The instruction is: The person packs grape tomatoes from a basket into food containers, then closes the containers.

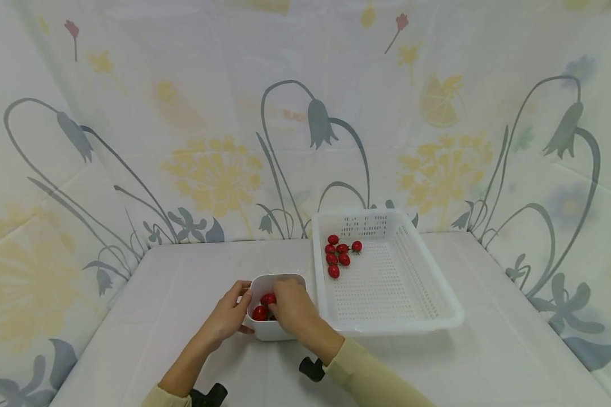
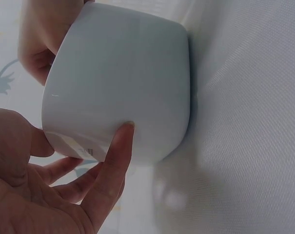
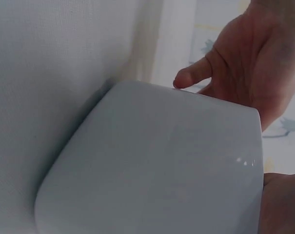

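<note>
Head: the right hand (image 1: 291,310) is dipped into a bowl (image 1: 272,332) of tomatoes (image 1: 260,314) outside the basket's (image 1: 440,323) left edge; seven more tomatoes (image 1: 331,259) are gathered near its far-left corner. Left wrist: the bowl is clasped by the left hand's (image 2: 40,204) curved fingers. Right wrist: the right's grip cannot be told.

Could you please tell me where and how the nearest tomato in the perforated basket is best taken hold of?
Probably pinch the tomato across its rounded sides, coming down from above on the near right: other tomatoes lie just beyond it and the basket's left wall stands close, while bare floor opens towards the right and near side.
</note>
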### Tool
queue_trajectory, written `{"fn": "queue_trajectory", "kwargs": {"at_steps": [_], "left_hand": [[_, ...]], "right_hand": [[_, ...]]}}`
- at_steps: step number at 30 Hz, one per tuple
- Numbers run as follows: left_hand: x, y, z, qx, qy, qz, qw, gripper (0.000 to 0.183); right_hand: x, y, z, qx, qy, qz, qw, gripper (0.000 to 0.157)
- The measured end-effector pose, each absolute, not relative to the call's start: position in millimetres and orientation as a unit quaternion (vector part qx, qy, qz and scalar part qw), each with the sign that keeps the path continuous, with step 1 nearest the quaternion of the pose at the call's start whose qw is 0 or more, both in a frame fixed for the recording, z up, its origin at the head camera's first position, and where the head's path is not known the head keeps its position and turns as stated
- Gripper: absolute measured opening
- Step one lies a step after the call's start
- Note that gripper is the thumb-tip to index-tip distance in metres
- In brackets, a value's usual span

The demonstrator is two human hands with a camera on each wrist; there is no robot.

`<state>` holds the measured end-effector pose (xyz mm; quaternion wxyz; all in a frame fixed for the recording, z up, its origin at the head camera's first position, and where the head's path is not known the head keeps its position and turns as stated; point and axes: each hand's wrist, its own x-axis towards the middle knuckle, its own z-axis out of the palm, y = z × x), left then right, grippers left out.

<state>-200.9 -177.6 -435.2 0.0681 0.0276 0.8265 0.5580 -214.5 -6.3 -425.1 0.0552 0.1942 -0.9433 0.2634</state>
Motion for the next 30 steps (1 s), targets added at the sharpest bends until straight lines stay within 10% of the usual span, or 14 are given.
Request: {"fn": "queue_trajectory", "kwargs": {"at_steps": [30], "left_hand": [[-202,-178,-433,0.025,0.832,0.548,0.081,0.035]], "right_hand": [[-193,70,-334,0.294,-0.922,0.248,0.046,0.036]]}}
